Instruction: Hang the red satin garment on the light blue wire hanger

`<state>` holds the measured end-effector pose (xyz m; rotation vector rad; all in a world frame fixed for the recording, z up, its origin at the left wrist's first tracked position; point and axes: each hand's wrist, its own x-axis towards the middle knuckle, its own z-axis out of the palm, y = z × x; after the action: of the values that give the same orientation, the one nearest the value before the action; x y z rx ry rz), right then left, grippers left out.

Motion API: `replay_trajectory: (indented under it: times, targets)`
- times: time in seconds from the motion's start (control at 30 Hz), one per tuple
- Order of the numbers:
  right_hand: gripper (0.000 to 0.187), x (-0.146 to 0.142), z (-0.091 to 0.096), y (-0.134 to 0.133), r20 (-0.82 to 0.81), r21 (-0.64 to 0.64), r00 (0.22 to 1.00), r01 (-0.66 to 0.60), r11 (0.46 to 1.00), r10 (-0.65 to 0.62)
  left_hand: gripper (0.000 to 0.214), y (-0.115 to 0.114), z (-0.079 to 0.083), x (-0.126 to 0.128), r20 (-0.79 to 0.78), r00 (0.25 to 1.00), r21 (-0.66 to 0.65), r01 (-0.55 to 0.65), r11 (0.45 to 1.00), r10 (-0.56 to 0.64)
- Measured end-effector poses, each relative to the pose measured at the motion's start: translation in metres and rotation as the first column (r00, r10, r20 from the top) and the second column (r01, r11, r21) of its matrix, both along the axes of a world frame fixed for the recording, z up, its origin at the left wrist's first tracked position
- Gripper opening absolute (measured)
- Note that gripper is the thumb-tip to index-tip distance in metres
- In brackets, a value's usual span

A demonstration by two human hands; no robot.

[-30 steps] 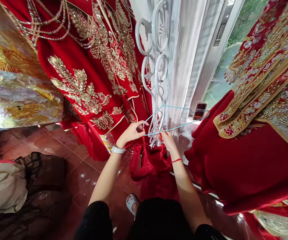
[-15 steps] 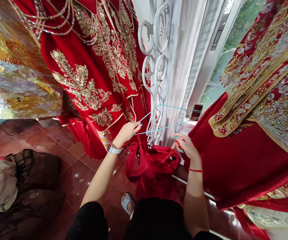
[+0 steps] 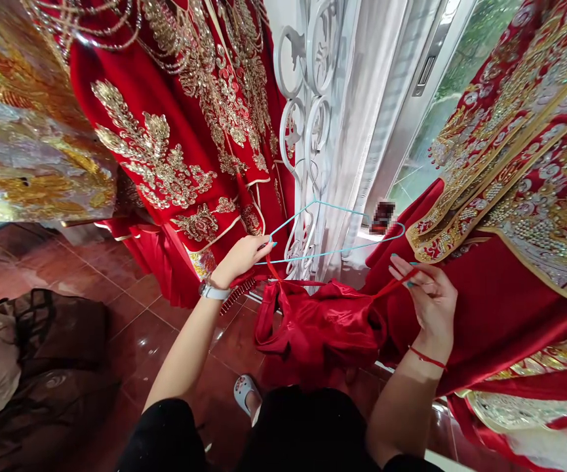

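A thin light-blue wire hanger (image 3: 335, 252) stretches sideways before me. My left hand (image 3: 242, 257) is closed on its left end, where a narrow red strap also hangs down. Beneath the hanger droops a shiny red garment (image 3: 325, 318), its body loosely gathered and an armhole showing on each side. My right hand (image 3: 430, 295), right of and below the hanger's right end, pinches the garment's other red strap (image 3: 394, 284) and pulls it out taut. That strap is off the hanger; the hanger's right end is bare.
A red jacket with gold embroidery (image 3: 204, 164) hangs at left, and a beaded red-and-gold costume (image 3: 509, 183) at right. Between them stand a white scrollwork metal stand (image 3: 307, 124) and a white curtain (image 3: 362, 98). Dark bags (image 3: 61, 341) lie on the tiled floor (image 3: 136, 314).
My right hand has moved right and towards me, drawing the strap out with it. The garment's right side has spread and shifted right. My left hand stays at the hanger's left end.
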<state>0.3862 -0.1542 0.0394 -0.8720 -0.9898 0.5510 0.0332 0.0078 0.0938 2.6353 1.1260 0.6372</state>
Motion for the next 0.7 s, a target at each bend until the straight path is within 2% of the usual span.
replay_trajectory:
  times: [0.13, 0.23, 0.37, 0.57, 0.7]
  targets:
    - [0.030, 0.018, -0.002, 0.026, 0.082, 0.044, 0.977, 0.191, 0.980, -0.195, 0.034, 0.004, 0.000, -0.002, 0.001, 1.000, -0.010, 0.012, 1.000, -0.012]
    - [0.034, 0.031, 0.002, 0.043, 0.138, 0.084, 0.961, 0.229, 0.970, -0.239, 0.034, 0.006, 0.002, -0.006, 0.005, 1.000, -0.011, 0.020, 1.000, -0.020]
    - [0.036, 0.046, 0.011, 0.059, 0.233, 0.069, 0.950, 0.194, 0.978, -0.205, 0.035, 0.007, 0.002, -0.009, 0.004, 1.000, -0.018, 0.024, 1.000, -0.024]
    - [0.045, 0.068, 0.018, 0.087, 0.275, 0.046, 0.944, 0.179, 0.983, -0.185, 0.034, 0.008, 0.003, -0.010, 0.004, 0.999, 0.020, 0.033, 0.999, -0.034]
    - [0.057, 0.077, 0.026, 0.105, 0.313, -0.002, 0.948, 0.062, 0.998, -0.058, 0.034, 0.010, 0.004, -0.011, -0.012, 0.999, 0.017, 0.034, 0.999, -0.034]
